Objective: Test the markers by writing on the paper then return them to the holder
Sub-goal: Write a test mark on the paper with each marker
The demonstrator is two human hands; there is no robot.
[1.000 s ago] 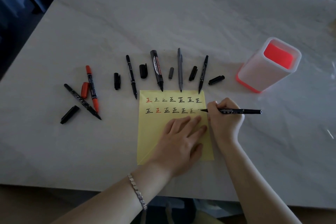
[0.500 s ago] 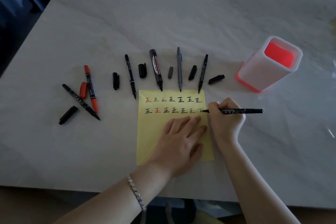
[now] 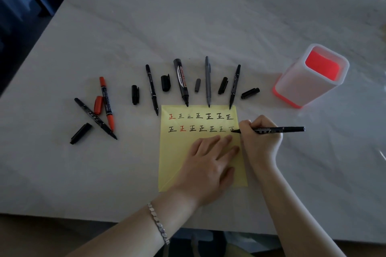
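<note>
Testing nearly done, I'd say: paper point(image 3: 173, 156) has 2 rows of marks, top row 7, 2nd row 6 full + a 7th half-drawn at the R edge. R hand point(image 3: 260, 142) pinches a black marker point(image 3: 277, 129) near its tip, fingers curled tight round the barrel, tip touching paper at that last mark. L hand point(image 3: 208, 165) lies flat on paper's lower R part, fingers straight & slightly apart, pressing it down. Six other markers point(image 3: 180, 81) lie uncapped on table point(image 3: 208, 16) above & left of paper, caps point(image 3: 165, 83) loose beside them. Holder point(image 3: 302, 87) stands well apart to the R w/ nothing seen in it, so return step not begun: all 7 prob. need capping & putting back. Held marker's long axis runs approx. left–right across view, near flat; tip points left at paper, tail points right, below holder.
</note>
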